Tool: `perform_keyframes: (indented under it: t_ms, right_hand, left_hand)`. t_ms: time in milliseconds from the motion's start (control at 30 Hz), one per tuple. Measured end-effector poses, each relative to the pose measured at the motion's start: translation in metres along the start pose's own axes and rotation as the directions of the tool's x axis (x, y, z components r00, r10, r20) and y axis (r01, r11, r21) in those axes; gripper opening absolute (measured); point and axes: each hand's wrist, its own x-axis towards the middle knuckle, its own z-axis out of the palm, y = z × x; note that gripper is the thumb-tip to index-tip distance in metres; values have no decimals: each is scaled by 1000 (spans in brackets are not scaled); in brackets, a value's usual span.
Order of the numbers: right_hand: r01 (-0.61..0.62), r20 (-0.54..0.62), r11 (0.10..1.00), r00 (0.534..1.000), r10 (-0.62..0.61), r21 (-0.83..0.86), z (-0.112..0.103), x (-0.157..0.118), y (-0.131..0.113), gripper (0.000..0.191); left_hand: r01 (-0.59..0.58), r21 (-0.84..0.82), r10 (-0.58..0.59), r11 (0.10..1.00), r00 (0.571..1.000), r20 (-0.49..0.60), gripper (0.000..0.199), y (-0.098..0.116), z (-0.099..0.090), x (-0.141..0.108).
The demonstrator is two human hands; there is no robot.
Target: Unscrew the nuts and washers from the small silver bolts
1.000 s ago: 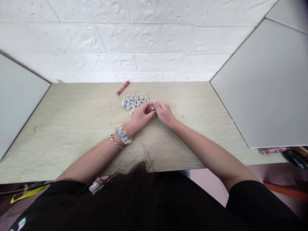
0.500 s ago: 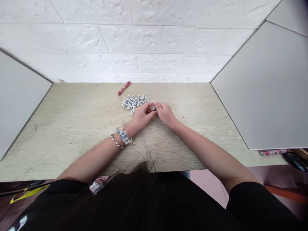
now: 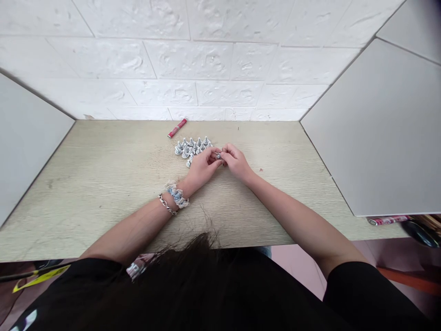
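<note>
A small metal piece [image 3: 218, 156], perhaps a bolt with a nut, is pinched between my two hands. My left hand [image 3: 204, 166] grips it from the left, thumb and fingers closed around it. From the right, my right hand [image 3: 236, 162] holds it with thumb and forefinger. Just behind and to the left of my left hand, several silver bolts with wide washers [image 3: 191, 143] stand in a cluster on the pale wooden table [image 3: 113, 174]. Part of that cluster is hidden by my left hand.
A red tube [image 3: 177, 128] lies behind the bolts, near the white brick wall [image 3: 213, 55]. White panels rise at the left [image 3: 27, 147] and right [image 3: 379, 138]. Another red tube [image 3: 388, 220] and a black object [image 3: 420, 233] are at the right edge.
The fingers of my right hand have shifted slightly around the metal piece, with the thumb lower. My left hand has stayed almost still.
</note>
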Motion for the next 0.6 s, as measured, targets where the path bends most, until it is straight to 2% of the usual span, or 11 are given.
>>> perform_keyframes:
  t_ms: [133,233,367,433,533,600]
  right_hand:
    - [2,-25,997,1000,0,78,1,0,0,17]
    - [4,-40,1000,999,-3,15,2,-1,-1,32]
    - [4,20,997,1000,-2,-81,2,-1,-1,45]
    - [10,19,996,1000,-8,-92,1,-1,1,38]
    - [21,-4,1000,1000,-21,-17,1,1,5,14]
    - [19,-16,998,1000,-18,57,1,2,6,12]
  left_hand:
    - [32,-45,-33,998,999,-24,23,1,0,1]
    - [24,-58,-26,998,999,-20,24,0,0,2]
    - [3,-42,-3,999,1000,4,24,-1,-1,2]
    - [1,-45,0,999,1000,9,24,-1,-1,2]
    - [-1,-61,1,998,1000,13,24,-2,0,2]
    - [6,-71,-5,997,1000,17,25,-2,0,2]
